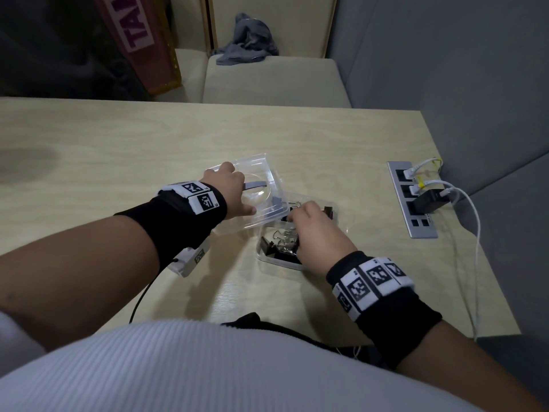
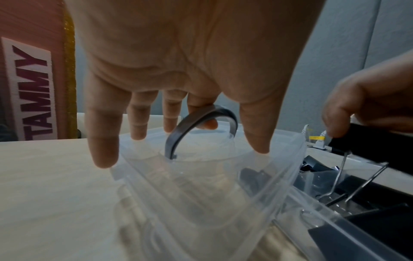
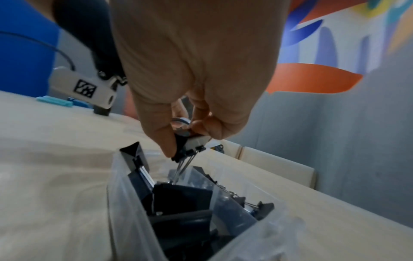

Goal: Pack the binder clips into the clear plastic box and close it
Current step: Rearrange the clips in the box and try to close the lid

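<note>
The clear plastic box [image 1: 265, 257] stands open on the wooden table [image 1: 118, 144], with several black binder clips [image 1: 279, 243] inside. My right hand [image 1: 294, 217] hangs over the box and pinches one black binder clip [image 3: 194, 143] by its body, wire handles pointing down. This clip [image 2: 368, 141] sits just above the others [image 3: 183, 196]. My left hand [image 1: 234, 188] holds the clear lid [image 1: 267, 171] left of the box, thumb and fingers spread across it. One finger hooks under the lid's grey handle [image 2: 201, 114].
A metal socket panel [image 1: 416, 224] with a black charger [image 1: 429, 200] and white cables [image 1: 472, 233] is set into the table at right. A pale chair [image 1: 273, 81] carrying a grey cloth [image 1: 246, 40] stands beyond the far edge. A black cable [image 1: 142, 298] trails from my left wrist.
</note>
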A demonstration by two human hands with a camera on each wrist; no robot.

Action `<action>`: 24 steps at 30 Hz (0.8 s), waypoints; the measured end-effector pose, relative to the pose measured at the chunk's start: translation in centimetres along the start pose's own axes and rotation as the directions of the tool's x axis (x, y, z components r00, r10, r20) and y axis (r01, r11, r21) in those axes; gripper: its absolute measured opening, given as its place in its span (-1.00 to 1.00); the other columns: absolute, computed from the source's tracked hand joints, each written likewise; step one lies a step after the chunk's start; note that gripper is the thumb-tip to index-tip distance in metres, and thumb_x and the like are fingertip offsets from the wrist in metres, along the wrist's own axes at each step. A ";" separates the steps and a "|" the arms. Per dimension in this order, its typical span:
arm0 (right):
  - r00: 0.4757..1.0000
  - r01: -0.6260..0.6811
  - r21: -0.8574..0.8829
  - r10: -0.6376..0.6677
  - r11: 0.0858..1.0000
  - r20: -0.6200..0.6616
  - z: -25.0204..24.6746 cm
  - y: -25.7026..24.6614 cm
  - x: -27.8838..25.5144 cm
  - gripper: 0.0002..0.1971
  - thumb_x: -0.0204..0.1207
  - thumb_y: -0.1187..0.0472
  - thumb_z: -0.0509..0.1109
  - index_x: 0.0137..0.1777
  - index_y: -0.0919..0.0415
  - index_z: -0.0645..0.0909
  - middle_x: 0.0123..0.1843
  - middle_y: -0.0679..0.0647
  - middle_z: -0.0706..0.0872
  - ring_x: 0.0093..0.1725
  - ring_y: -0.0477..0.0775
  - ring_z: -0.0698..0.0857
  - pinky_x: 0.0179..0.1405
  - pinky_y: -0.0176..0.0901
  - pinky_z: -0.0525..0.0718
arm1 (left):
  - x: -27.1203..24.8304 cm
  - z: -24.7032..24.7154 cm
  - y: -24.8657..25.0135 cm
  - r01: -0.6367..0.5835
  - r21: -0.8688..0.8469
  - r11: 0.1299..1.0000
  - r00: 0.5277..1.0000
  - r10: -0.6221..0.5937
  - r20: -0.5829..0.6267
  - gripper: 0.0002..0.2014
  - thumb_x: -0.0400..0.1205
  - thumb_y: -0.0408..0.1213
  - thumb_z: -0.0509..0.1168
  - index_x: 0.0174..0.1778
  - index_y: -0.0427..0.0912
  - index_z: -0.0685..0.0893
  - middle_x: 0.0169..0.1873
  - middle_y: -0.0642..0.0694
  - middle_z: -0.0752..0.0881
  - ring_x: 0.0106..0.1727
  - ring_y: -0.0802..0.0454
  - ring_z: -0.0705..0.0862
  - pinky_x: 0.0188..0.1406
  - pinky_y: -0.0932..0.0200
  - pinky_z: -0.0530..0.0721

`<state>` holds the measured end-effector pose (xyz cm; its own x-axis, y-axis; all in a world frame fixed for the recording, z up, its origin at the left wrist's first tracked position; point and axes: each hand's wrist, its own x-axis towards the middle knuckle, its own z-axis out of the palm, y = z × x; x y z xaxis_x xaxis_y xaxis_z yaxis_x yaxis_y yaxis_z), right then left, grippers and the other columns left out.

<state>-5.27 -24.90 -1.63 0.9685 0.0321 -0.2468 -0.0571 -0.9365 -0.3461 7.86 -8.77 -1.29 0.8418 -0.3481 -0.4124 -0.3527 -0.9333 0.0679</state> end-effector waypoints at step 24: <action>0.982 -0.186 -0.048 0.187 0.981 0.022 1.0 1.1 0.6 -0.87 0.46 0.18 0.35 -0.03 0.16 0.54 0.18 0.14 0.38 -0.15 0.24 0.61 -0.12 0.04 0.68 | -0.1 0.2 -0.9 0.031 -0.019 0.999 1.000 -0.030 0.003 -0.43 0.40 0.24 0.43 0.08 -0.17 0.59 0.41 -0.15 0.41 0.22 -0.27 0.55 0.02 -0.02 0.55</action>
<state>-4.96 -25.60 -3.04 0.9353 -0.1363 -0.3267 -0.2247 -0.9417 -0.2505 8.05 -7.88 -1.51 0.8511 -0.3193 -0.4169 -0.3189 -0.9450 0.0727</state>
